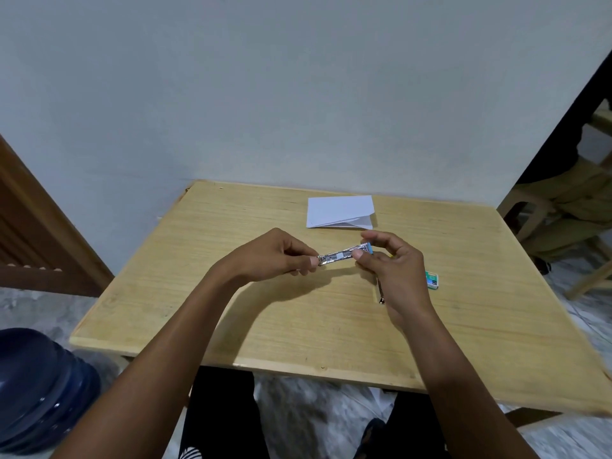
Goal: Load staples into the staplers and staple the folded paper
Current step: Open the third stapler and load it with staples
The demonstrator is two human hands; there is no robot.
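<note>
- While I watch through the head camera, two bare arms are stretched over the table (pixel 231 309).
- The left grip (pixel 275 256) is clamped on the left end of the stapler (pixel 341 255). Its thumb and curled fingers pinch that end.
- The right grip (pixel 394 263) is clamped on the right end of the stapler. Its thumb sits on the near side and its fingers curl over the top.
- The stapler is small, silver and light blue. It is up in the air over the middle of the table. It lies flat, pointing left to right, between the two grips.
- I cannot tell if any staples are inside it.
- The paper (pixel 337 212) is white and folded. It lies flat on the far side of the table, just behind the right grip, and nothing touches it.
- A little green and white box (pixel 431 279) lies on the table just to the right of the right grip.
- A thin metal piece (pixel 381 294) lies on the table, and the right grip hides part of it.
- A dark blue jug (pixel 39 385) stands on the floor at the left, near the table's corner.
- A pale wall (pixel 298 94) is behind the table, and a brown door (pixel 33 226) is at the left.
</note>
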